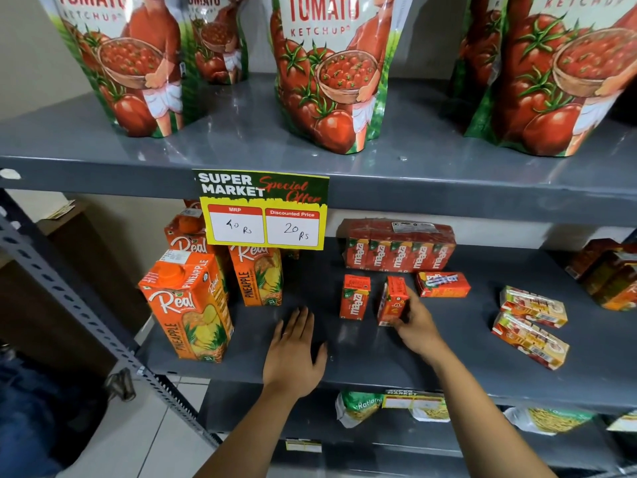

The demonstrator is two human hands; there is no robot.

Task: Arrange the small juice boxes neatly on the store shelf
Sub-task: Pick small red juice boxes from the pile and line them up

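On the grey middle shelf (379, 367) one small red Maaza juice box (355, 297) stands upright. Right beside it my right hand (418, 326) grips a second small Maaza box (393, 300), which is upright and slightly turned. Behind them a third small box (443, 284) lies on its side, and a shrink-wrapped pack of Maaza boxes (400, 248) stands at the back. Two orange-yellow small boxes (532, 306) (531, 340) lie flat further right. My left hand (296, 350) rests flat on the shelf, fingers apart, holding nothing.
Tall Real pineapple cartons (191, 305) stand on the shelf's left. A yellow special-offer price tag (263, 210) hangs from the upper shelf edge, where tomato ketchup pouches (327, 74) stand. More wrapped packs (610, 274) sit at far right. Snack bags (358, 407) lie on the shelf below.
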